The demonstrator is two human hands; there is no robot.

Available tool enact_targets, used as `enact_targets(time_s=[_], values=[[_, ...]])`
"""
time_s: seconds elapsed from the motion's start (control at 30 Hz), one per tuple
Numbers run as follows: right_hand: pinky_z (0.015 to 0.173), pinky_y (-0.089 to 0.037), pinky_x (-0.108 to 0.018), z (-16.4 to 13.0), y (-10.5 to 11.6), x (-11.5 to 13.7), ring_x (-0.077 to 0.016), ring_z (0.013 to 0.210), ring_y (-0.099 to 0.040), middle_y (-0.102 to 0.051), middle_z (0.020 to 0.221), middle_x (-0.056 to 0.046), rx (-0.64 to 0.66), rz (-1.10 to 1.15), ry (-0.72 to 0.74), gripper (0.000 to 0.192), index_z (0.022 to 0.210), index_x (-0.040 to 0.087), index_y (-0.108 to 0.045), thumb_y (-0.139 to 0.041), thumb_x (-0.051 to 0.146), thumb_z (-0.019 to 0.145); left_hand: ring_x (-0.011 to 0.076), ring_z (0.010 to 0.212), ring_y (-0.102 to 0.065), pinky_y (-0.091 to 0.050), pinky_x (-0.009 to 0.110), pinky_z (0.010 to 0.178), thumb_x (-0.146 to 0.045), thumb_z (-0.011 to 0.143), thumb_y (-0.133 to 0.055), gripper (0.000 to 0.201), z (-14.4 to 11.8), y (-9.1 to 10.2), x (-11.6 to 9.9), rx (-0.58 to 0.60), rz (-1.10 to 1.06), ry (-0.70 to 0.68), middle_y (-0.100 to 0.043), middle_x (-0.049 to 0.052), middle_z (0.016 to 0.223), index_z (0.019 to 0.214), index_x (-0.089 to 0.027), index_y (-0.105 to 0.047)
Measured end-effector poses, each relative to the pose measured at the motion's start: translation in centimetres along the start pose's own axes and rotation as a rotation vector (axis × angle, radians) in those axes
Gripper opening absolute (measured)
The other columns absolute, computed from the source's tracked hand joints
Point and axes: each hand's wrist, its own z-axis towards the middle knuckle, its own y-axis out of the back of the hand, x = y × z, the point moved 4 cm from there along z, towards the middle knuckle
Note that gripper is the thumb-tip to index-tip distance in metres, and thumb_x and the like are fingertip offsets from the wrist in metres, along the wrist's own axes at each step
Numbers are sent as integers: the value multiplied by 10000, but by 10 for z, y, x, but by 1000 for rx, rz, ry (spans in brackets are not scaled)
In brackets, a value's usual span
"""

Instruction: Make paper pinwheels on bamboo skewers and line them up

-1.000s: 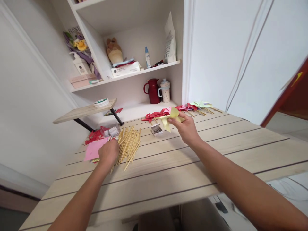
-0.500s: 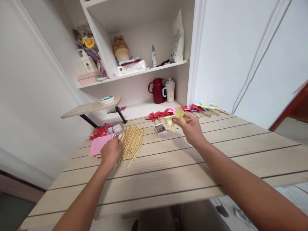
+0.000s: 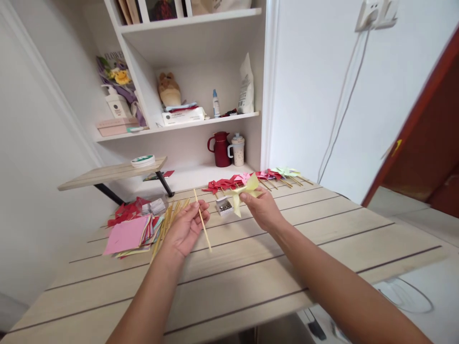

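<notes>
Yellow paper pinwheel, light and bendy, sat pinched in the right hand beside the pin box; the left hand gripped one thin, snappable wooden stick mid-length.

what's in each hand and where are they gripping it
The left hand pinches a wooden stick near its middle. The right hand holds a yellow pinwheel by its centre.
</notes>
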Motion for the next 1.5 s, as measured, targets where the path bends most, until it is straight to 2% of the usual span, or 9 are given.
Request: enact_targets(time_s=[0.17, 0.33, 0.5, 0.67, 0.8, 0.87, 1.0, 1.33, 1.5], values=[[806, -558, -331, 8, 14, 3, -174, 834, -670, -734, 897, -10, -127, 143, -19, 385, 898, 225, -682, -899, 381, 621, 115, 691, -695, -602, 272, 812, -71, 932, -556, 194, -1, -13, 13, -45, -119, 13, -741, 93, 813, 811, -97, -705], [810, -573, -328, 12, 19, 3, -190, 907, -680, -745, 968, -18, -126, 180, -32, 425, 914, 241, -689, -919, 388, 588, 94, 735, -703, -568, 315, 953, -90, 985, -473, 280, -3, -23, 15, -39, -193, -24, -750, 57, 829, 819, -119, -696], [761, -559, -281, 11, 18, 2, -161, 869, -673, -745, 964, -9, -116, 202, -54, 413, 942, 233, -702, -910, 355, 606, 95, 774, -709, -549, 352, 997, -101, 997, -462, 284, -1, -26, 15, -49, -262, -77, -758, 50, 874, 826, -121, -688], [828, -560, -296, 10, 14, 5, -160, 880, -676, -742, 963, 4, -110, 199, -43, 406, 968, 248, -699, -895, 356, 630, 97, 768, -704, -579, 287, 889, -92, 972, -511, 226, 1, -23, 20, -78, -272, -92, -749, 58, 887, 842, -119, -694], [841, -578, -351, 6, 8, 10, -182, 832, -681, -744, 917, -11, -62, 179, -26, 348, 913, 240, -703, -885, 374, 649, 49, 537, -578, -547, 202, 621, -165, 873, -697, 50, -2, -18, 36, -8, -151, -76, -683, 9, 762, 871, -118, -713], [835, -584, -374, 4, 5, 12, -196, 810, -686, -739, 861, -16, -34, 159, -24, 322, 877, 237, -705, -882, 395, 658, 26, 473, -489, -506, 182, 555, -231, 803, -787, 180, -4, -15, 47, 14, -122, -67, -635, -22, 705, 935, -124, -728], [854, -583, -383, -1, -2, 13, -201, 831, -696, -739, 870, -14, 37, 156, -17, 325, 887, 249, -718, -889, 401, 656, 3, 443, -406, -495, 178, 567, -287, 727, -853, 299, -9, -12, 61, 27, -124, -49, -606, -44, 693, 952, -128, -736], [805, -559, -363, -1, 1, 5, -187, 755, -675, -730, 792, -9, 46, 93, -49, 315, 824, 234, -721, -896, 414, 635, 36, 513, -471, -514, 204, 647, -340, 666, -886, 300, -14, -10, 54, 37, -102, -139, -634, -18, 682, 827, -133, -739], [701, -531, -341, -11, -6, 18, -185, 736, -645, -701, 773, -2, 101, -142, 133, 201, 771, 254, -714, -864, 361, 692, 38, 502, -454, -458, 203, 577, -377, 646, -876, 337, -2, -5, 33, -33, 79, -282, -687, 20, 748, 838, -131, -750]])
